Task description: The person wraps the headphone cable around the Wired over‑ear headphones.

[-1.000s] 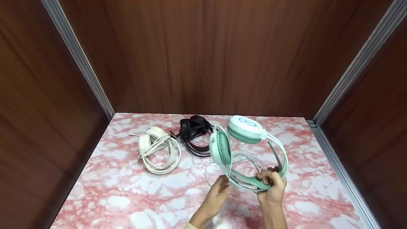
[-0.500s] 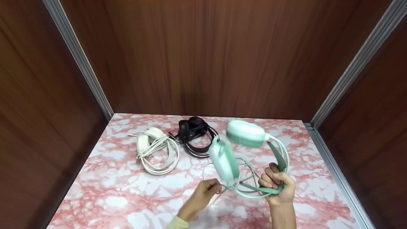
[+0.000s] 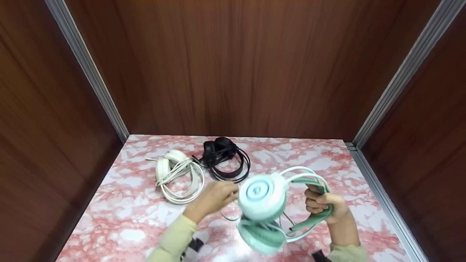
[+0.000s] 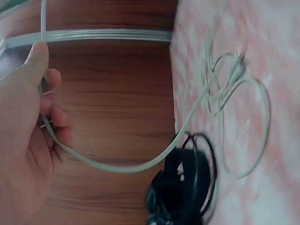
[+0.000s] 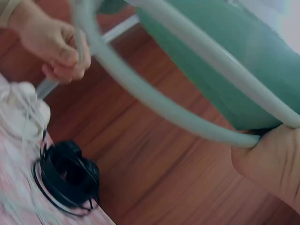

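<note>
My right hand [image 3: 333,207] grips the headband of mint-green headphones [image 3: 260,196], holding them up over the table, the ear cups turned to the left. In the right wrist view the headband's two thin tubes [image 5: 159,103] and green inner band [image 5: 220,79] run up to that hand. My left hand [image 3: 214,196], left of the ear cups, pinches the pale cable [image 4: 117,168] between thumb and curled fingers. From there the cable sags down to a loose loop with its plug [image 4: 238,70] on the tabletop.
White headphones [image 3: 163,171] with wrapped cable lie at the left of the marbled red-and-white table [image 3: 131,214]. Black headphones [image 3: 210,150] lie behind, near the middle. Brown wood-look panels [image 3: 233,72] with metal corner rails [image 3: 400,69] enclose the back and sides.
My right hand has swung the green headphones over, so the ear cups now face left and lower. The left hand has moved up and left with the cable.
</note>
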`<state>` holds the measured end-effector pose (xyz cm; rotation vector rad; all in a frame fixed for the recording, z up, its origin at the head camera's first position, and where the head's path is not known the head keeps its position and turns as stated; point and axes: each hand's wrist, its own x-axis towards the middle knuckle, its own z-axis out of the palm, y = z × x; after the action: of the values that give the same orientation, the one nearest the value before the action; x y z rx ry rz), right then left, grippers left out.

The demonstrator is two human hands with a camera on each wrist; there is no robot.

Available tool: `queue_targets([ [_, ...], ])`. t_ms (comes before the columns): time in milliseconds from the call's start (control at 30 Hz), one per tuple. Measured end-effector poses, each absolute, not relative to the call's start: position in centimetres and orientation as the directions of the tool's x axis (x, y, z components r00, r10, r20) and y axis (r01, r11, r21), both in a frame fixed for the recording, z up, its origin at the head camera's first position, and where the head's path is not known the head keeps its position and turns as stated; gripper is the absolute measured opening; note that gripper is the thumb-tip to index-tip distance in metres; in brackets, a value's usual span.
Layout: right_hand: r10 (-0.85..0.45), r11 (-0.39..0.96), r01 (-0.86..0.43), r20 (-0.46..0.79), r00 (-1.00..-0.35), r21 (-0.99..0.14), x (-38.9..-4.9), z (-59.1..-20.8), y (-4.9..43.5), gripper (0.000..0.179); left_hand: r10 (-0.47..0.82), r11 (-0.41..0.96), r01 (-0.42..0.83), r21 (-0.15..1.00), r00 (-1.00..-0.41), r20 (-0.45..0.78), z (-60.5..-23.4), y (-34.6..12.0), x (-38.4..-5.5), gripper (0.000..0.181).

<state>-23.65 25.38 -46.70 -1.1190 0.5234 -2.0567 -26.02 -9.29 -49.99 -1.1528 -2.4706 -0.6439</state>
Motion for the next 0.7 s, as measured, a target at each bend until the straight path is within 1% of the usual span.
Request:
queue_targets([
  [33, -0.773, -0.634, 0.378, 0.539, -0.334, -0.675, -24.0, -46.5, 25.6, 0.014, 0.639, 0.589, 0.78, 0.212, -0.61, 0.468, -49.4, -9.6, -26.5, 0.018],
  [100, -0.792, -0.606, 0.294, 0.524, -0.315, -0.739, -24.7, -46.1, 26.0, 0.011, 0.646, 0.628, 0.766, 0.135, -0.611, 0.459, -48.2, -10.2, -27.4, 0.022],
  [133, -0.795, -0.595, 0.243, 0.517, -0.318, -0.766, -25.0, -46.0, 26.1, 0.009, 0.645, 0.643, 0.759, 0.104, -0.61, 0.462, -47.6, -10.5, -27.8, 0.023],
  [167, -0.793, -0.584, 0.177, 0.51, -0.334, -0.792, -25.2, -45.8, 26.2, 0.009, 0.642, 0.656, 0.751, 0.074, -0.607, 0.468, -47.0, -10.7, -28.1, 0.025],
  [233, -0.774, -0.543, 0.029, 0.486, -0.406, -0.839, -25.4, -45.5, 26.2, 0.017, 0.635, 0.68, 0.733, 0.006, -0.594, 0.494, -45.9, -10.8, -28.5, 0.027],
  [300, -0.745, -0.464, -0.097, 0.448, -0.494, -0.88, -25.4, -45.1, 26.1, 0.018, 0.627, 0.695, 0.719, -0.025, -0.589, 0.51, -45.0, -10.7, -28.8, 0.029],
  [333, -0.725, -0.408, -0.152, 0.421, -0.546, -0.9, -25.3, -44.9, 26.0, 0.017, 0.622, 0.703, 0.71, -0.029, -0.595, 0.509, -44.6, -10.6, -28.8, 0.029],
  [367, -0.701, -0.348, -0.201, 0.396, -0.592, -0.916, -25.2, -44.8, 25.8, 0.017, 0.613, 0.712, 0.702, -0.016, -0.611, 0.5, -44.2, -10.5, -28.8, 0.03],
  [433, -0.664, -0.229, -0.261, 0.346, -0.663, -0.938, -24.9, -44.5, 25.3, 0.015, 0.582, 0.727, 0.683, 0.064, -0.664, 0.469, -43.6, -10.2, -28.6, 0.029],
  [533, -0.615, -0.034, -0.316, 0.269, -0.741, -0.948, -24.5, -44.4, 24.3, 0.019, 0.54, 0.722, 0.64, 0.263, -0.759, 0.365, -42.8, -9.7, -28.2, 0.032],
  [600, -0.557, 0.096, -0.314, 0.211, -0.804, -0.944, -24.2, -44.5, 23.5, 0.022, 0.518, 0.695, 0.599, 0.397, -0.8, 0.301, -42.3, -9.3, -27.6, 0.034],
  [633, -0.505, 0.165, -0.305, 0.185, -0.843, -0.938, -24.2, -44.5, 23.1, 0.023, 0.511, 0.682, 0.58, 0.447, -0.814, 0.277, -42.1, -9.1, -27.3, 0.034],
  [700, -0.345, 0.281, -0.246, 0.142, -0.928, -0.928, -24.1, -44.6, 22.4, 0.029, 0.486, 0.65, 0.536, 0.539, -0.838, 0.248, -41.9, -8.8, -26.4, 0.034],
])
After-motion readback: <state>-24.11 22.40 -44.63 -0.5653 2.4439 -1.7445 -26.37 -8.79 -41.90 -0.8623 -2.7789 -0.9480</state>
